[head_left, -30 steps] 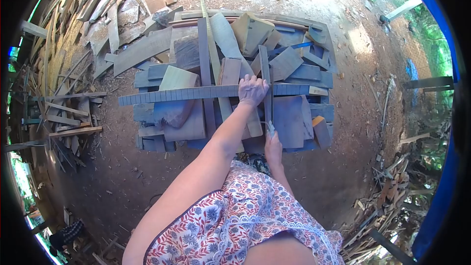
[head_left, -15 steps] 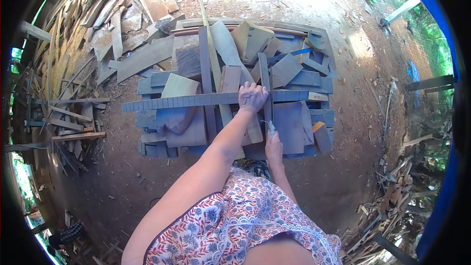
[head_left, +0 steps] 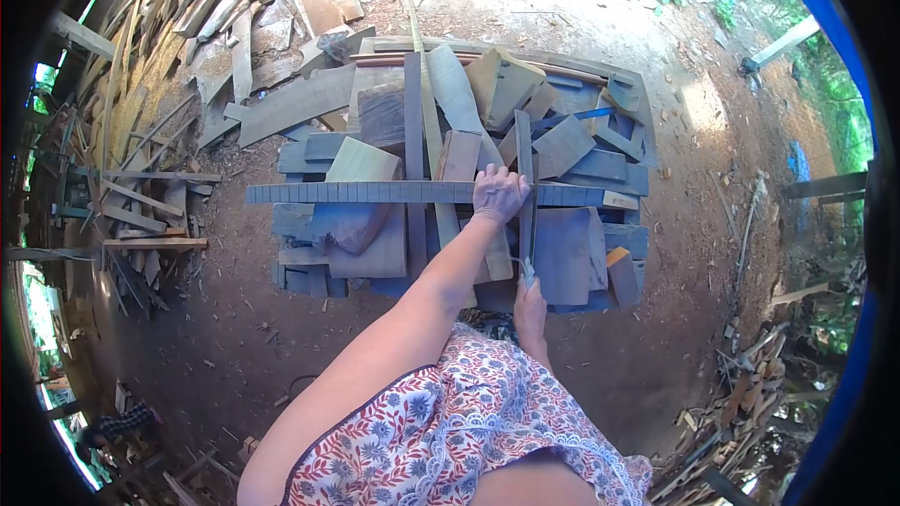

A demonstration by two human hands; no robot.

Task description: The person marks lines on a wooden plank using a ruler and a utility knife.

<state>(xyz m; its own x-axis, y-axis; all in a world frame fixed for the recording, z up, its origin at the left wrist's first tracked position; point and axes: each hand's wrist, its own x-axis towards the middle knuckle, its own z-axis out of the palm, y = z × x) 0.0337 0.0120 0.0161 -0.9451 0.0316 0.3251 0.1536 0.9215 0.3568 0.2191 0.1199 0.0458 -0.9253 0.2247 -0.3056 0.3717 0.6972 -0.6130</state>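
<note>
A long narrow wooden strip (head_left: pixel 356 192) with evenly spaced dark cross lines lies across the heap of wood pieces. My left hand (head_left: pixel 501 195) is closed over it, right of its middle. A second narrow wooden piece (head_left: pixel 524 145) runs away from me and crosses the strip just right of that hand. Below the crossing, my right hand (head_left: pixel 530 307) is wrapped round the handle end of a tool (head_left: pixel 528 272), whose thin part points up along this piece. The tool's exact shape is hard to make out.
Blocks and boards, among them a pale block (head_left: pixel 362 161) and a wide board (head_left: pixel 562 253), cover the low work surface (head_left: pixel 394 289). Scrap piles stand at the left (head_left: pixel 155 244) and lower right (head_left: pixel 750 394). A post (head_left: pixel 787 41) stands at the upper right.
The camera view has shifted, so the worktop appears slightly further right. The lined strip now lies more level in view. Both hands keep their holds.
</note>
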